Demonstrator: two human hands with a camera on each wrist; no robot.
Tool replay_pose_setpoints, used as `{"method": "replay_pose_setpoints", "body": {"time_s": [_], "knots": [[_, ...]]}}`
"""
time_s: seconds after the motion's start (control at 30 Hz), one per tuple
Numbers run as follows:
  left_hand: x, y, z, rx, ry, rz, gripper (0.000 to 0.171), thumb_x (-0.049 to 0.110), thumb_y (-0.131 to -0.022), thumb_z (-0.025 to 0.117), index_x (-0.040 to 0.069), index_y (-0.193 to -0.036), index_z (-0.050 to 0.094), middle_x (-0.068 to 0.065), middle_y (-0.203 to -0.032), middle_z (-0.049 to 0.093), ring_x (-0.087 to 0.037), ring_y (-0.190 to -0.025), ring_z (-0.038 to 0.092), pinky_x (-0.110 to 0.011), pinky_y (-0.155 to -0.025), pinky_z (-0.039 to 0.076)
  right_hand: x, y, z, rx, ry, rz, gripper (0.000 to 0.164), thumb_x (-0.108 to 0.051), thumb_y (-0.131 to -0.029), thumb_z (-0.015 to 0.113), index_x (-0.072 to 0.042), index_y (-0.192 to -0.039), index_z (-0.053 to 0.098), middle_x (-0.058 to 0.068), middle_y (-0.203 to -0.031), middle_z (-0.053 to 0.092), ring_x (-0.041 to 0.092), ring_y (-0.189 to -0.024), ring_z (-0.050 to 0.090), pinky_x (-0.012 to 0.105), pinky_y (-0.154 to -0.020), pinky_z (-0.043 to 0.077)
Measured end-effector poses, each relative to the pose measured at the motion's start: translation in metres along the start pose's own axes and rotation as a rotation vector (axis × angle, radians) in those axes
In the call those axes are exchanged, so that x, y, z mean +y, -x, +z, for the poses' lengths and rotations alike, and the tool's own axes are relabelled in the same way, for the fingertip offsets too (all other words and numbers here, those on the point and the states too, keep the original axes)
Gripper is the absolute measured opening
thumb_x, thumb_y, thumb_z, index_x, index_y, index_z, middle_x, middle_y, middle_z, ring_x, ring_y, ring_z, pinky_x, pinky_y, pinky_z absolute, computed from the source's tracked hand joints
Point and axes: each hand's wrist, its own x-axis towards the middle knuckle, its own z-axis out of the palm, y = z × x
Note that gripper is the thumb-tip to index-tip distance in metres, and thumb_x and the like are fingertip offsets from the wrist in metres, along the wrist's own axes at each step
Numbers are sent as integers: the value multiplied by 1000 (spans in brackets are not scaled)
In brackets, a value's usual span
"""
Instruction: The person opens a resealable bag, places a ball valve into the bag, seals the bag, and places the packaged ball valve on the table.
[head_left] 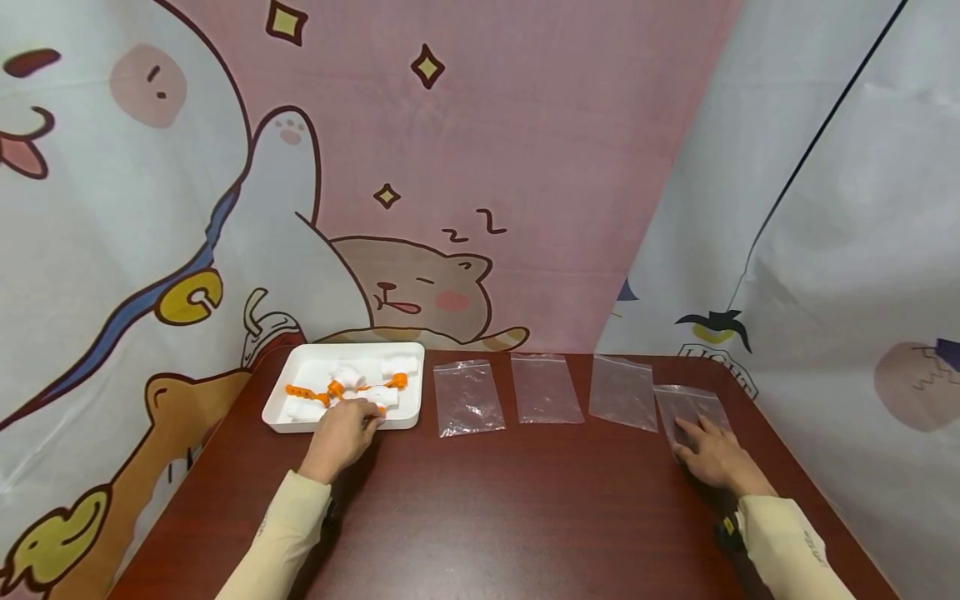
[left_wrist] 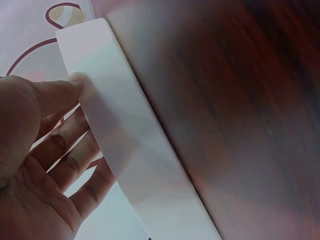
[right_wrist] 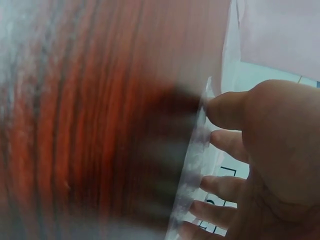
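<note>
My left hand [head_left: 343, 437] reaches over the near rim of a white tray [head_left: 408, 417] at the table's back left. In the left wrist view its thumb lies at the edge of the tray wall [left_wrist: 135, 145], and the other fingertips are hidden behind it; I cannot tell whether they pinch something. Inside the tray lie several small white pieces [head_left: 399, 364] with orange parts [head_left: 306, 393]. My right hand [head_left: 716, 454] rests with spread, fairly straight fingers on a clear zip bag [head_left: 701, 402], the rightmost one. In the right wrist view its fingertips touch the bag's film [right_wrist: 192, 165].
Three more clear zip bags lie flat in a row between tray and right hand: the left one [head_left: 470, 400], the middle one [head_left: 547, 390] and another [head_left: 622, 393]. The dark red wooden table [head_left: 517, 500] ends at the back against a cartoon-printed cloth [head_left: 570, 167].
</note>
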Motion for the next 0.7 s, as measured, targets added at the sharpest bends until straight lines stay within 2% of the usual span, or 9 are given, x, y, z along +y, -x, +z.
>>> {"method": "replay_pose_setpoints", "body": {"time_s": [0.2, 0.4, 0.53, 0.7], "knots": [[0, -1, 0, 3, 2, -6, 4, 13, -88, 80, 11, -91, 79, -5, -91, 78, -29, -83, 73, -49, -73, 57, -3, 3, -4, 3, -6, -7, 63, -37, -100, 60, -1, -150, 45, 46, -153, 27, 71, -134, 27, 81, -99, 34], [-1, -1, 1, -2, 5, -1, 4, 14, -89, 79, 10, -91, 78, -5, -90, 77, -29, -81, 72, -49, -72, 57, -1, 5, -16, 81, -22, -52, 61, -32, -96, 66, 5, -143, 52, 44, -146, 41, 69, -128, 37, 80, -97, 37], [-1, -1, 1, 2, 5, -6, 4, 15, -88, 79, 11, -91, 79, -4, -90, 77, -29, -81, 72, -49, -71, 57, 2, -1, -25, 112, -64, -48, 66, -31, -97, 66, 12, -142, 47, 43, -141, 45, 65, -126, 43, 77, -100, 38], [-2, -1, 2, 4, 3, 2, 5, 15, -89, 79, 11, -91, 79, -3, -90, 77, -28, -81, 72, -48, -71, 57, 6, -11, -39, 84, -155, 31, 79, -39, -98, 64, 15, -148, 35, 46, -144, 38, 65, -127, 41, 76, -100, 39]]}}
